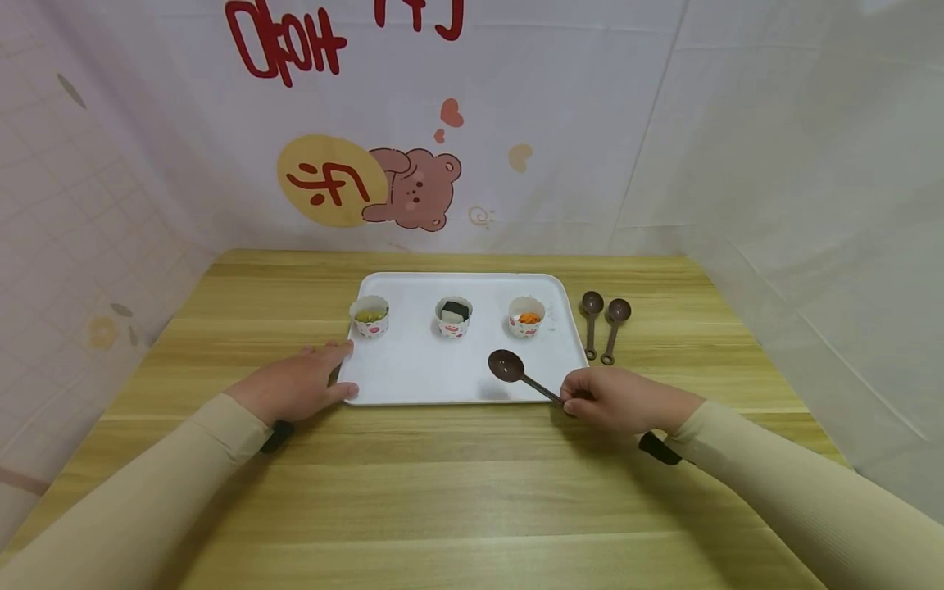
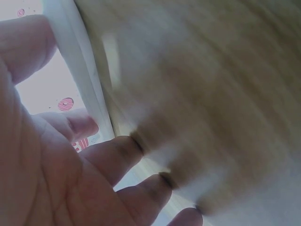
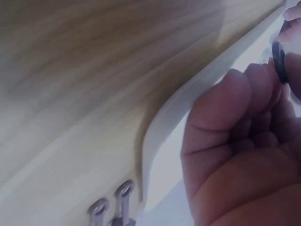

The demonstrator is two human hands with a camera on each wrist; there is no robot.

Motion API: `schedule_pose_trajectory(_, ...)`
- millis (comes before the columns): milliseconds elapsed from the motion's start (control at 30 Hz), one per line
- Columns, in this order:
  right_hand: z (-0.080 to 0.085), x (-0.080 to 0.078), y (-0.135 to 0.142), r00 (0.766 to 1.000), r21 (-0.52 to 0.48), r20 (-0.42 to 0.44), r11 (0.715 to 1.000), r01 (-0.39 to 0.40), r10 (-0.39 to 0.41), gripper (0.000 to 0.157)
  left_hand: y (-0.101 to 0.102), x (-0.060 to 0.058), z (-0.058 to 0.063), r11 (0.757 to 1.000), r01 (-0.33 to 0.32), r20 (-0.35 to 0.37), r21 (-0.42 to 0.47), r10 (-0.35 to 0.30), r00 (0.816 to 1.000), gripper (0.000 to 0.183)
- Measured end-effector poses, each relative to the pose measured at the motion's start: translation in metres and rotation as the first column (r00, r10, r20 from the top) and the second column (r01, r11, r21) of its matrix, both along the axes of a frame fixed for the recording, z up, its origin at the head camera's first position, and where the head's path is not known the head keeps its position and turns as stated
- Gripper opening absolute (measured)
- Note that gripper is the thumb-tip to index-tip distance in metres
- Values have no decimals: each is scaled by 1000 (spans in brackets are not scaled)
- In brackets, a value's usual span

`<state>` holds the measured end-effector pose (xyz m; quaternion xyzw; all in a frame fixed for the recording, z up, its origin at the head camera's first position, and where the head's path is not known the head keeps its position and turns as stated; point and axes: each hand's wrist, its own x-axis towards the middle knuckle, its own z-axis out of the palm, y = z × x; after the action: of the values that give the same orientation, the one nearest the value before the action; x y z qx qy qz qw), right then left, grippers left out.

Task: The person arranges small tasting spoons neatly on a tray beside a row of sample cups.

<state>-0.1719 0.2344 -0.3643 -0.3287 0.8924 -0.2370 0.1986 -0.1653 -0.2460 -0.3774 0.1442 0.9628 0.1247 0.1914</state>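
Note:
My right hand (image 1: 612, 397) pinches the handle of a brown measuring spoon (image 1: 506, 365), whose bowl is held over the front right of a white tray (image 1: 413, 369). In the right wrist view the fingers are curled, with the handle's dark end (image 3: 279, 61) between thumb and fingers. At the tray's left edge my left hand (image 1: 298, 383) rests, thumb and fingertips touching the rim. Along the tray's back stand three paper cups: one with green bits (image 1: 371, 317), one with a black-and-white piece (image 1: 453, 317), one with orange bits (image 1: 527, 318).
Two more brown spoons (image 1: 592, 303) lie side by side on the wooden table (image 1: 442, 492), right of the tray. A white printed cloth (image 1: 575, 98) hangs behind the table and along its sides.

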Motion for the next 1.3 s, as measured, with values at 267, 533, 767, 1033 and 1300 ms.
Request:
schedule_pose_trajectory(267, 4, -3, -23, 999, -13, -23, 999, 37, -38, 11, 0, 1, 2, 1000, 2, -1, 7, -2, 1000, 87)
schedule_pose_trajectory(533, -2, -10, -51, 992, -45, 8, 991, 128, -128, 5, 1, -1, 1, 1000, 3, 0, -1, -3, 1000, 87)
schedule_pose_trajectory(767, -7, -16, -68, 986, -106, 31, 981, 165, -162, 10, 2, 0, 2, 1000, 4, 0, 3, -4, 1000, 86)
schedule_pose_trajectory(1033, -8, -20, -88, 980, -124, 54, 973, 197, -192, 12, 3, 0, 3, 1000, -1, 1, 1, 1, 1000, 86)
schedule_pose_trajectory(1300, -8, -24, -111, 963, -108, 94, 959, 261, -251, 11, 1, -1, 0, 1000, -2, -5, -7, 2, 1000, 87)
